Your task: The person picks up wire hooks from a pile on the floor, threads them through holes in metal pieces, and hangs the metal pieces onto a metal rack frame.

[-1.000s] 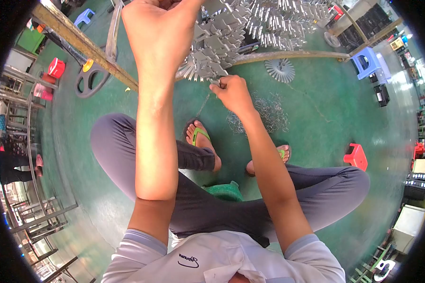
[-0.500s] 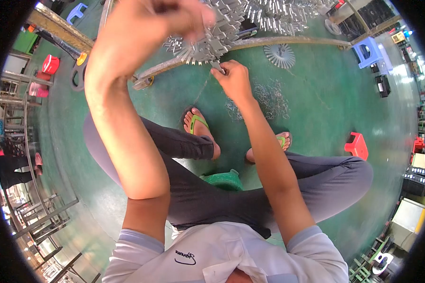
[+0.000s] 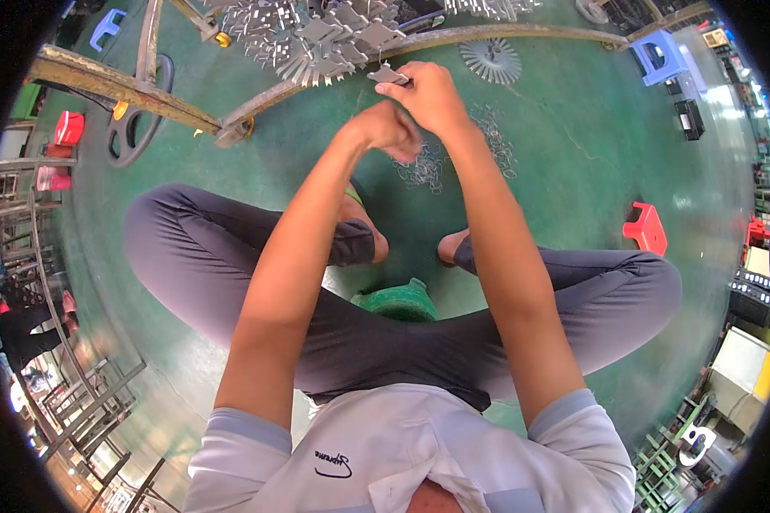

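Note:
My right hand [image 3: 426, 92] pinches a small grey metal plate [image 3: 388, 75] just below a hanging cluster of metal plates [image 3: 334, 43]. Lower and to the left is my left hand [image 3: 388, 132], its fingers blurred and pointing toward the floor; whether they hold anything cannot be made out. Beneath the hands, small metal wire pieces [image 3: 494, 141] lie scattered on the green floor. Beyond them rests a round fan of metal strips [image 3: 491, 61].
A rusty metal frame [image 3: 137, 88] with casters runs across the front. A red stool [image 3: 646, 228] and a blue stool [image 3: 659, 58] stand at the right. Between my legs is a green seat [image 3: 398, 302]. A black wheel-shaped object [image 3: 134, 137] lies at the left.
My left hand has come down from the top of the view to beside my right hand. My right hand has moved slightly up in view, still with a metal plate. The view has shifted.

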The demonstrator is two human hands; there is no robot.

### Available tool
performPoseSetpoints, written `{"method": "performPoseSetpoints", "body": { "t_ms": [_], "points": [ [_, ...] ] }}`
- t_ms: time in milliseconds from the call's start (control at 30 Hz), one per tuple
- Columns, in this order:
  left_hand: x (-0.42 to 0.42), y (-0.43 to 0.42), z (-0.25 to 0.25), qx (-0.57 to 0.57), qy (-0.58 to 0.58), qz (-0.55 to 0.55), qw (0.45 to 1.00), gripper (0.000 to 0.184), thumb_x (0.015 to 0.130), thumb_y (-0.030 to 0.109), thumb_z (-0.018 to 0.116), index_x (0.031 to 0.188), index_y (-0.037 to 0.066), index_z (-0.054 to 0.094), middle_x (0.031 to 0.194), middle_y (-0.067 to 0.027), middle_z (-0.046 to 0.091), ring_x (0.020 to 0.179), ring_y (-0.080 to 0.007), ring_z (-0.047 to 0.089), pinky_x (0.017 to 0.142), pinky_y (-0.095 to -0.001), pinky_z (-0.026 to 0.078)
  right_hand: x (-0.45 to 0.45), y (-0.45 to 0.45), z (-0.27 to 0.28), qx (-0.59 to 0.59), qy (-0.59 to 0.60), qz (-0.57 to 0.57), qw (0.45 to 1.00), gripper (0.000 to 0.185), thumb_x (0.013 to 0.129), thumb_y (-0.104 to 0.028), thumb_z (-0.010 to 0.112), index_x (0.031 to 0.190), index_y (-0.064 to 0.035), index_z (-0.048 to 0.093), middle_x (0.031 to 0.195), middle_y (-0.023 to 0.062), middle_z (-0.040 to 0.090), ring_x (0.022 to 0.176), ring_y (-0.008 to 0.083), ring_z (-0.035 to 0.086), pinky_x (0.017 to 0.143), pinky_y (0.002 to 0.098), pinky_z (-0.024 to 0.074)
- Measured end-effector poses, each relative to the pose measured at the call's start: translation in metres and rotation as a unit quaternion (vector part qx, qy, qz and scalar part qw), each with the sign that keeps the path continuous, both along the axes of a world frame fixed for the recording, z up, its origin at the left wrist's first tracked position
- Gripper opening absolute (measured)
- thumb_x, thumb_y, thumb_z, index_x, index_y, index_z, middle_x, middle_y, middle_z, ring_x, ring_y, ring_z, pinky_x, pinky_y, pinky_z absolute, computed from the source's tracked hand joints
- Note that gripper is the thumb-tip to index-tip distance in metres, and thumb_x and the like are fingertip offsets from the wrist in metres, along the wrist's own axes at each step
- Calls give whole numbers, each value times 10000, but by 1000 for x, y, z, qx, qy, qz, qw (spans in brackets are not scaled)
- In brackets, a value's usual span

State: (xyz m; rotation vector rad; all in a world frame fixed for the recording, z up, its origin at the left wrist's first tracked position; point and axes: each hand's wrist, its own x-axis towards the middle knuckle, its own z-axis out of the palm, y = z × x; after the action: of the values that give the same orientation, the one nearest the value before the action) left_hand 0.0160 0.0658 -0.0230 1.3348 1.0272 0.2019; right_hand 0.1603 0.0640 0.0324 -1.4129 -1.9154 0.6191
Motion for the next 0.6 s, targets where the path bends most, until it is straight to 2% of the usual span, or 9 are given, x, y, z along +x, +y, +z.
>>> {"method": "performPoseSetpoints", "body": {
  "t_ms": [100,133,233,333,433,467,567,600],
  "points": [
    [28,-21,25,-10,-177,144,974,212,845,-102,714,1052,-127,675,1042,-169,731,927,-301,753,846,-385,665,7,2,-4,24,20,5,1000,480,796,-386,854,938,59,746,898,239,713,803,354,682,733,456,512],
    [29,-18,14,3,-175,140,975,203,881,-40,719,1070,-106,683,1019,-162,733,923,-281,756,851,-367,661,9,3,-6,36,32,8,999,487,795,-394,853,931,60,746,897,239,712,804,349,677,730,461,506],
    [20,-13,3,-45,-66,207,975,189,914,51,722,1056,-73,710,1030,-163,733,897,-261,755,811,-349,662,18,6,-1,3,1,22,1000,454,799,-378,857,904,50,750,766,184,682,667,274,616,637,423,474],
    [13,-33,3,-35,-57,326,943,214,874,103,778,1008,-60,748,889,-139,758,762,-217,743,733,-304,625,17,1,5,-37,-5,3,999,401,806,-347,861,872,34,755,631,113,612,565,183,506,556,369,419],
    [15,-51,6,198,18,434,879,256,864,139,787,966,-91,738,891,-143,770,746,-181,739,694,-304,594,6,-5,6,-35,52,1,998,367,811,-307,840,808,39,717,665,203,638,566,330,577,599,436,470],
    [13,-54,6,256,16,430,866,231,872,132,774,949,-83,737,863,-148,754,716,-205,723,675,-328,574,5,-6,8,-43,36,3,998,344,813,-284,839,792,34,709,652,196,630,558,309,582,590,426,469],
    [11,-59,4,418,7,407,812,170,895,110,734,897,-60,732,777,-163,707,629,-280,676,616,-400,515,-3,-11,-1,-47,83,-9,995,316,815,-260,840,796,28,712,650,185,636,555,277,584,581,400,466],
    [11,-59,3,418,-8,421,805,137,902,83,716,856,-46,727,723,-178,656,596,-338,627,584,-435,472,-4,-11,1,-44,66,-5,997,311,814,-261,847,814,25,724,629,141,611,559,219,534,559,375,432]
  ]
}}
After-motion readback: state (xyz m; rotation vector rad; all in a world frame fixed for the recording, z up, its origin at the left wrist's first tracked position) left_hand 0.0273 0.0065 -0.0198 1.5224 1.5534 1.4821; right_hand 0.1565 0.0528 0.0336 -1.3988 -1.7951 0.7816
